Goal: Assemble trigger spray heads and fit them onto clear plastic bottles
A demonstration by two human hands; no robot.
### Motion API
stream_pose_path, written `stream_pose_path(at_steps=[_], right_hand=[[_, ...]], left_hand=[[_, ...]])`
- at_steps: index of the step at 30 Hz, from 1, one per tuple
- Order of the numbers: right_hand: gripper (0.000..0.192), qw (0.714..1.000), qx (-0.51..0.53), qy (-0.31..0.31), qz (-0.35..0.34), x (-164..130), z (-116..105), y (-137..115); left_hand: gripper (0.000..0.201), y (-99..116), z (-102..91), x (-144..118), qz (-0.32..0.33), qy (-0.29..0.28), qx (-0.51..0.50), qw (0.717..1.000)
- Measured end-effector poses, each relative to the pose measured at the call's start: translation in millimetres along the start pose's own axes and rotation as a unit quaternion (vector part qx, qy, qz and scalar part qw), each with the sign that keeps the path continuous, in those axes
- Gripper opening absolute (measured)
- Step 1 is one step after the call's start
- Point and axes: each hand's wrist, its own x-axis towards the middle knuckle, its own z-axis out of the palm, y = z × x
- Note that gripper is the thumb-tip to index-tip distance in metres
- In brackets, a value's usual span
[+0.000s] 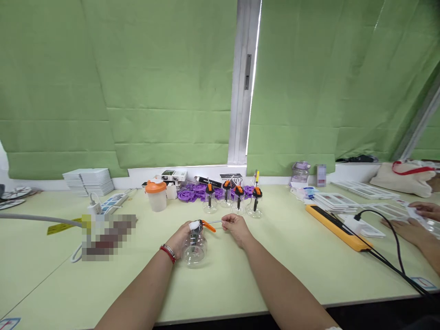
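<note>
My left hand [181, 239] is closed around a clear jar [195, 254], tilted toward me over the table, with a black top and an orange lever [208, 226]. Some white material shows at the top beside my thumb. Between the fingertips of my right hand [238, 228] is the end of a thin, light-coloured rod [216, 222]. The rod's other end reaches the jar's top; whether it goes inside cannot be made out. Behind my hands several similar clear jars [238, 206] with black and orange tops stand upright in a group.
Purple plastic pieces [189, 195] and small boxes lie behind the jars. An orange-lidded cup [157, 197] stands to the left, near a power strip [112, 202]. On the right are an orange power strip [338, 228], black cables, stacked sheets [335, 201] and another person's hands [409, 231].
</note>
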Motion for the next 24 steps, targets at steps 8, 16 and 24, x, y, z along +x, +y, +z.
stream_pose_path(at_steps=[8, 16, 24], right_hand=[[0.023, 0.997, -0.037, -0.001, 0.071, 2, 2, 5], [0.017, 0.988, -0.153, 0.025, -0.003, 2, -1, 5], [0.011, 0.922, -0.381, 0.003, -0.07, 3, 4, 10]], left_hand=[[0.038, -1, 4.8, 2, 0.026, 0.021, 0.007, 0.999], [0.037, 0, 4.2, -1, 0.026, 0.022, 0.006, 0.999], [0.029, -2, -5.7, 13, 0.134, 0.133, -0.103, 0.977]])
